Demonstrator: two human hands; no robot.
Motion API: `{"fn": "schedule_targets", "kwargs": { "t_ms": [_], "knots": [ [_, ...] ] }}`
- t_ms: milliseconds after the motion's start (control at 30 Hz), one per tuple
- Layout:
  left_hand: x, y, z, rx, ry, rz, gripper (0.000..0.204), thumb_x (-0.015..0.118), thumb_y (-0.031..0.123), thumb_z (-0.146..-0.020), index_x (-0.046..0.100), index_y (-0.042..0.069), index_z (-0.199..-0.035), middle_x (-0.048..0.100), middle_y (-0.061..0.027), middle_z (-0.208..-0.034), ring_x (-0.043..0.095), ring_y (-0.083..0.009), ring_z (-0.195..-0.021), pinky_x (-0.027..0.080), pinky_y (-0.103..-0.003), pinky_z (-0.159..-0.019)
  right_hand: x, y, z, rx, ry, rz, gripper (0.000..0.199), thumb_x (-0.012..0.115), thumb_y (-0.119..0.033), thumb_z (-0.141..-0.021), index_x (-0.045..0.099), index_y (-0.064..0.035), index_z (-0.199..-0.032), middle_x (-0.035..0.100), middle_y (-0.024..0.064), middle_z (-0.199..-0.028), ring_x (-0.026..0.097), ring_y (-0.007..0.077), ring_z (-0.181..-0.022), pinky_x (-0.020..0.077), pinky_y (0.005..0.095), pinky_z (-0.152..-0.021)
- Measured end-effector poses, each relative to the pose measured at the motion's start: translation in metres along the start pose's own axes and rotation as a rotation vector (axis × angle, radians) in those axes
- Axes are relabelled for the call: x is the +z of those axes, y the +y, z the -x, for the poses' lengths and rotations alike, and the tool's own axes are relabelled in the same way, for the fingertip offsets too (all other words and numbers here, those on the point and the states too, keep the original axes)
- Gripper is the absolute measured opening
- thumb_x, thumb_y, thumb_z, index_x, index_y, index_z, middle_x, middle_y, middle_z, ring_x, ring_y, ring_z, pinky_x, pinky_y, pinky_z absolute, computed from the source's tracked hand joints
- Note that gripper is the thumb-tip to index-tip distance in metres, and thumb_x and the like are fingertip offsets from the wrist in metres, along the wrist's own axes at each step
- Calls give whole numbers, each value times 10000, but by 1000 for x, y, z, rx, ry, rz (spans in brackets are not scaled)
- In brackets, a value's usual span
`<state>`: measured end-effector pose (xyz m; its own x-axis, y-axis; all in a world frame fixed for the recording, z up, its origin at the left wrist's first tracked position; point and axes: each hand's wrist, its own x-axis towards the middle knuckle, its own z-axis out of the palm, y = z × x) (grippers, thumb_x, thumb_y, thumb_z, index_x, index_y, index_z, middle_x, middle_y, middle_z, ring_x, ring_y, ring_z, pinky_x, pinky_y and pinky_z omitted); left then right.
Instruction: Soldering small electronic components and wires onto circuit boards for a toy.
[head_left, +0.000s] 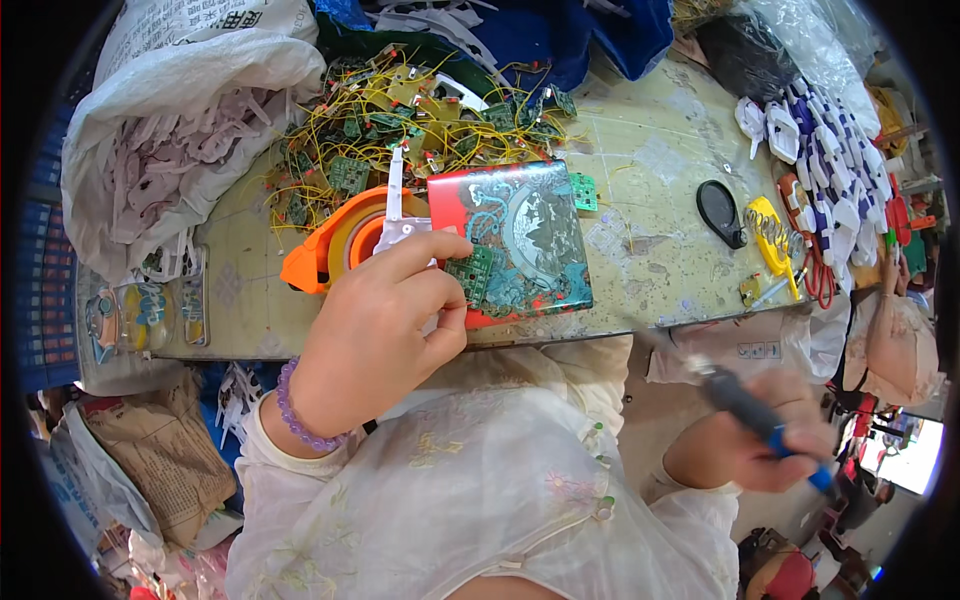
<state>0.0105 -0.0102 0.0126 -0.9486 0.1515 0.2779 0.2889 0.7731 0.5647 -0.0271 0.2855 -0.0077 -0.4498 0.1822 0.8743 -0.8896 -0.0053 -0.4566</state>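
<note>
My left hand (385, 310) is over a red box with a dark patterned top (545, 230). Its index finger and thumb are closed on a small green circuit board (470, 275) resting against that box. A white plastic part with a long narrow stem (395, 190) lies just beyond the fingers, partly hidden by them. To the right, in front of the table edge, my right hand (775, 430) grips a soldering iron (745, 408) with a black and blue handle. Motion blurs this hand and the iron, whose thin end points up and left toward the table.
An orange tape dispenser (315, 245) stands left of the box. Behind is a heap of circuit boards with yellow wires (430, 115). A sack of white plastic parts (185, 150) stands far left. At right are a yellow iron stand (770, 245), a black ring-shaped piece (720, 213) and red-handled scissors (820, 280).
</note>
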Motion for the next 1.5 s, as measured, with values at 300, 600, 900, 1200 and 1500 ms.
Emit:
{"fn": "schedule_targets", "kwargs": {
  "t_ms": [300, 600, 900, 1200, 1500],
  "knots": [
    [2, 3, -1, 7, 12, -24, 42, 641, 11, -699, 611, -6, -723, 627, -95, -1031, 628, -273, -790, 513, -361, -687, 44, 15, 13, -50, -478, -189, 371, 436, -431, -976, 467, -65, -917, 492, 21, -561, 437, 157, -408, 332, 292, -384],
    [0, 3, 0, -30, -22, -3, 88, 657, -14, -673, 602, -2, -739, 637, -104, -1060, 638, -276, -881, 520, -342, -733, 47, 13, 16, 46, -526, -127, 380, 460, -459, -958, 458, -79, -942, 478, 17, -559, 464, 179, -423, 374, 305, -403],
    [1, 3, 1, -29, -16, -13, 86, 656, -16, -672, 600, 2, -734, 640, -101, -1059, 641, -270, -869, 521, -333, -717, 49, 15, 17, 45, -529, -127, 380, 458, -456, -960, 461, -76, -942, 472, 19, -562, 464, 179, -431, 378, 304, -403],
    [2, 5, 1, -25, -12, -30, 87, 655, -19, -673, 592, 1, -729, 636, -103, -1067, 642, -282, -899, 525, -345, -732, 49, 17, 18, 36, -518, -158, 376, 451, -442, -968, 471, -68, -938, 476, 22, -566, 460, 176, -430, 377, 301, -399],
    [2, 5, 0, 16, 15, -34, 60, 648, 7, -713, 598, -21, -733, 616, -108, -1043, 632, -279, -807, 521, -363, -705, 48, 15, 24, 72, -464, -151, 371, 451, -447, -966, 461, -78, -936, 479, 21, -585, 466, 176, -444, 379, 293, -400]
  ]
}}
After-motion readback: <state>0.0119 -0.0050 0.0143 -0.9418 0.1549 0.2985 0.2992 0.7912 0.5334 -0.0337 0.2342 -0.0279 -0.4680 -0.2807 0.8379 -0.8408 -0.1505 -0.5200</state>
